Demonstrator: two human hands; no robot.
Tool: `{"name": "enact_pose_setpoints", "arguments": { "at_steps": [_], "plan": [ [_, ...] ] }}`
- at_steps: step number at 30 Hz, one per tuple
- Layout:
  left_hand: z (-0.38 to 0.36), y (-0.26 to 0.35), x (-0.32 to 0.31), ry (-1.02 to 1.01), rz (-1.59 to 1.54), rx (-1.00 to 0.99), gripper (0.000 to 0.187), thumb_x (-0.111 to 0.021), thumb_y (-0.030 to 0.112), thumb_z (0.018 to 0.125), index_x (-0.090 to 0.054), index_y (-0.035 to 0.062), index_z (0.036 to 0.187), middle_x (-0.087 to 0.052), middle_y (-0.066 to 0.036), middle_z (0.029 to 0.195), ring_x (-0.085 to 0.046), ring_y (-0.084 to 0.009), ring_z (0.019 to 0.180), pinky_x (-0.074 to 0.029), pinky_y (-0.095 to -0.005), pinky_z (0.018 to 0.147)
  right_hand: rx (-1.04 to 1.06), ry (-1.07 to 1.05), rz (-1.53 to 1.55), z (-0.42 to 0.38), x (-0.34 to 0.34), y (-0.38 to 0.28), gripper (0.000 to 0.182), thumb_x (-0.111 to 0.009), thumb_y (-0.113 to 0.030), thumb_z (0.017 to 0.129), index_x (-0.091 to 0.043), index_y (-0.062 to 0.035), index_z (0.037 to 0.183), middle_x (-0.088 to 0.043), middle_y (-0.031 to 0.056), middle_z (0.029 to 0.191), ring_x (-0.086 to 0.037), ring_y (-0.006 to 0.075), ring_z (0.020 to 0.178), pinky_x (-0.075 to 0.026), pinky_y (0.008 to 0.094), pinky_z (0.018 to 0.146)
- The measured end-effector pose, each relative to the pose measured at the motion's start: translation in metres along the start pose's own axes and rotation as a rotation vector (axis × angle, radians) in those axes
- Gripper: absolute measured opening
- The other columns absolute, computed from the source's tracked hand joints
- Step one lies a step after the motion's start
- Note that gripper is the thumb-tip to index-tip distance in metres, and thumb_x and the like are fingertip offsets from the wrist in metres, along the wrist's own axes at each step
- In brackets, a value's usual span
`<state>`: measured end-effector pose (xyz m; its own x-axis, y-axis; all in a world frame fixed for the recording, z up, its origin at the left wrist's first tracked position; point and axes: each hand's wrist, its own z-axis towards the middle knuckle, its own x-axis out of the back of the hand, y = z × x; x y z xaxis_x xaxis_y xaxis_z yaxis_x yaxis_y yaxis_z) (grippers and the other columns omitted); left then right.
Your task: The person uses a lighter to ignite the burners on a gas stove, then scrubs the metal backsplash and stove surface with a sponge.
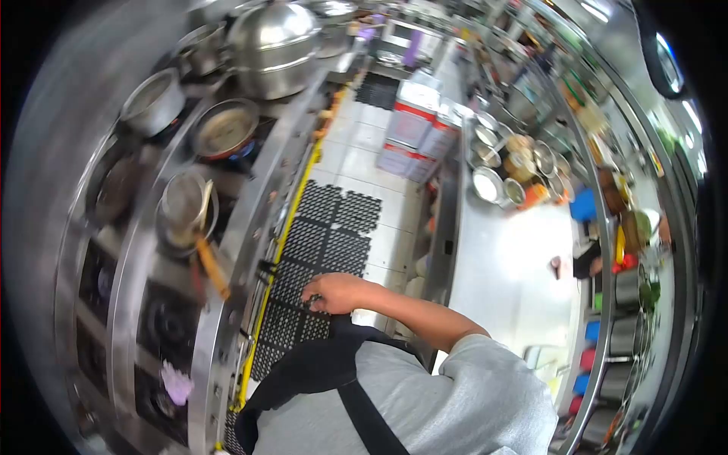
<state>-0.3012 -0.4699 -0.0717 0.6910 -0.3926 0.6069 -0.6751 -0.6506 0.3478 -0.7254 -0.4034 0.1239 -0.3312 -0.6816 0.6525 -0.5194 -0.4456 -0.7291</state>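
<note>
My right hand (331,293) reaches across in front of my chest, over the black floor mat. Its fingers are curled together, and a small dark thing may show at the fingertips, too small to make out. It touches neither the stove nor the counter. My left hand is not in view. To the left of my hand, a small pan (180,208) with a light stick across it rests on the stove, beside a wooden handle (212,267). A purple cloth (177,383) lies on a burner near the front edge.
A wide pan (226,129) stands over a blue flame, near a grey pot (153,102) and a large steel steamer (277,49). Red-and-white boxes (410,125) stand in the aisle. Several bowls (487,184) sit on the steel counter (508,250). Another person's hand (595,265) shows at the right.
</note>
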Motion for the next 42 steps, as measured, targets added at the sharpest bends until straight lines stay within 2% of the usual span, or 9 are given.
{"name": "enact_pose_setpoints", "arguments": {
  "at_steps": [3, 5, 15, 23, 35, 39, 40, 41, 42],
  "plan": [
    [-0.161, -0.106, -0.145, -0.038, -0.415, -0.235, 0.028, -0.062, 0.017, 0.105, -0.068, 0.0024, 0.128, -0.072, -0.006, 0.121, -0.068, -0.0173, 0.112, -0.054, -0.0334, 0.093, -0.156, 0.062, -0.011, -0.028, 0.042, 0.024, 0.035, -0.074, -0.026, 0.094, -0.072, -0.0087, 0.124, -0.069, 0.0154, 0.12, -0.067, 0.0385, 0.115, -0.054, 0.0491, 0.099],
    [-0.201, -0.137, -0.132, -0.123, -0.702, -0.35, 0.029, -0.062, 0.014, 0.105, -0.067, 0.0019, 0.131, -0.071, -0.006, 0.124, -0.068, -0.0176, 0.115, -0.054, -0.0325, 0.095, -0.23, 0.137, -0.009, -0.044, 0.052, 0.04, 0.035, -0.074, -0.027, 0.094, -0.072, -0.0087, 0.124, -0.069, 0.0153, 0.12, -0.067, 0.0386, 0.115, -0.054, 0.0492, 0.098],
    [-0.141, 0.127, -0.029, -0.603, -0.58, -0.505, 0.048, -0.052, -0.003, 0.105, -0.051, 0.0046, 0.152, -0.059, -0.01, 0.148, -0.059, -0.0203, 0.134, -0.048, -0.0367, 0.115, -0.606, 0.533, 0.185, -0.147, 0.147, 0.081, 0.034, -0.075, -0.022, 0.093, -0.073, -0.0068, 0.124, -0.072, 0.0153, 0.125, -0.069, 0.0377, 0.114, -0.054, 0.0468, 0.101],
    [-0.102, 0.254, 0.008, -0.789, -0.395, -0.622, 0.039, -0.058, 0.002, 0.104, -0.058, 0.0003, 0.144, -0.066, -0.008, 0.135, -0.063, -0.0174, 0.122, -0.048, -0.0303, 0.108, -1.379, 1.454, -0.668, -0.381, 0.27, 0.028, 0.04, -0.082, -0.026, 0.088, -0.073, -0.0085, 0.123, -0.068, 0.0179, 0.132, -0.061, 0.0359, 0.127, -0.05, 0.0487, 0.107],
    [-0.099, 0.326, -0.008, -0.824, -0.276, -0.709, 0.036, -0.064, 0.008, 0.105, -0.062, -0.0003, 0.141, -0.068, -0.006, 0.132, -0.061, -0.016, 0.123, -0.047, -0.0309, 0.11, -2.169, 1.204, -0.594, -0.557, 0.324, 0.03, 0.042, -0.052, -0.02, 0.1, -0.059, -0.0103, 0.14, -0.061, 0.0281, 0.142, -0.062, 0.0447, 0.131, -0.051, 0.0508, 0.11],
    [-0.108, 0.331, -0.022, -0.856, -0.203, -0.648, 0.039, -0.065, 0.011, 0.106, -0.061, 0.0002, 0.143, -0.067, -0.007, 0.138, -0.062, -0.016, 0.126, -0.047, -0.0313, 0.11, -2.056, 1.264, -0.559, -0.582, 0.305, 0.03, 0.045, -0.058, -0.02, 0.096, -0.052, -0.0017, 0.137, -0.066, 0.0316, 0.128, -0.062, 0.0509, 0.124, -0.051, 0.0563, 0.104],
    [-0.112, 0.333, -0.02, -0.852, -0.188, -0.67, 0.039, -0.065, 0.013, 0.106, -0.062, 0.0002, 0.143, -0.067, -0.007, 0.139, -0.061, -0.016, 0.127, -0.047, -0.0314, 0.111, -1.9, 0.838, -1.155, -0.628, 0.269, 0.054, 0.041, -0.057, -0.018, 0.095, -0.058, -0.0012, 0.133, -0.068, 0.0295, 0.124, -0.064, 0.0511, 0.118, -0.053, 0.0561, 0.099],
    [-0.124, 0.339, -0.017, -0.806, -0.136, -0.761, 0.04, -0.066, 0.015, 0.106, -0.062, 0.0005, 0.143, -0.066, -0.006, 0.14, -0.061, -0.0161, 0.127, -0.047, -0.0312, 0.111, -1.615, 1.273, -1.094, -0.635, 0.246, 0.058, 0.034, -0.056, -0.018, 0.096, -0.064, 0.0011, 0.124, -0.07, 0.0278, 0.121, -0.066, 0.0503, 0.109, -0.053, 0.0549, 0.093],
    [-0.137, 0.345, -0.015, -0.746, -0.083, -0.84, 0.04, -0.066, 0.017, 0.106, -0.063, 0.0008, 0.142, -0.066, -0.006, 0.141, -0.061, -0.0162, 0.127, -0.047, -0.031, 0.111, -1.694, 0.974, -1.271, -0.637, 0.219, 0.055, 0.031, -0.057, -0.018, 0.098, -0.066, 0.003, 0.119, -0.071, 0.0268, 0.112, -0.068, 0.0476, 0.104, -0.053, 0.0524, 0.089]
  ]
}}
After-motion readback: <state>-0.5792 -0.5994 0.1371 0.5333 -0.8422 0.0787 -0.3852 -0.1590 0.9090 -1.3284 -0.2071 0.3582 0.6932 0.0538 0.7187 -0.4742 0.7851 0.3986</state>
